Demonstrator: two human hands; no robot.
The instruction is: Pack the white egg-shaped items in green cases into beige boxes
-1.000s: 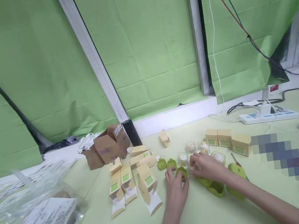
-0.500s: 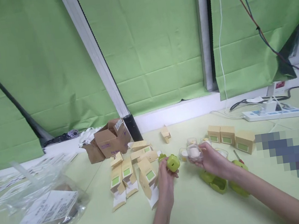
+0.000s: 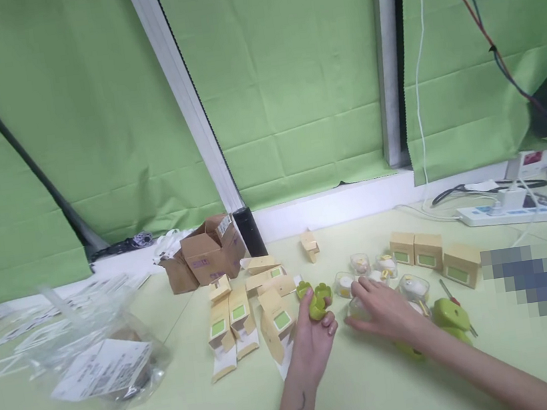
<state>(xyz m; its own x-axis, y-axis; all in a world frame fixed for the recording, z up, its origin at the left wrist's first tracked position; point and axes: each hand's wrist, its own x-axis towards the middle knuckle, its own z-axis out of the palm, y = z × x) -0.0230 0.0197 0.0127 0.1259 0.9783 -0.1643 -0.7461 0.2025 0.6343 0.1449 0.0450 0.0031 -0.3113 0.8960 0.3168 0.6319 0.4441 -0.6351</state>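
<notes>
My left hand is closed round a small green plastic case with scalloped rims, its halves opened out and facing up. To its right, my right hand reaches palm down, thumb and fingers around a clear plastic box low at the table; the hand partly hides it. Several clear boxes with white and yellow contents, such as one clear box, stand around and behind that hand. Beneath and beside my right forearm lie more green cases, partly covered. A screwdriver with a red part lies by them.
Opened cardboard packets lie left of my hands, and upright small boxes stand at the right. Further back are a brown carton, a black cylinder and a power strip. A clear plastic bag lies left.
My right hand has lowered the clear box to the table and turned palm down. The green case in my left hand has been turned, now showing its open halves. The view has shifted slightly left.
</notes>
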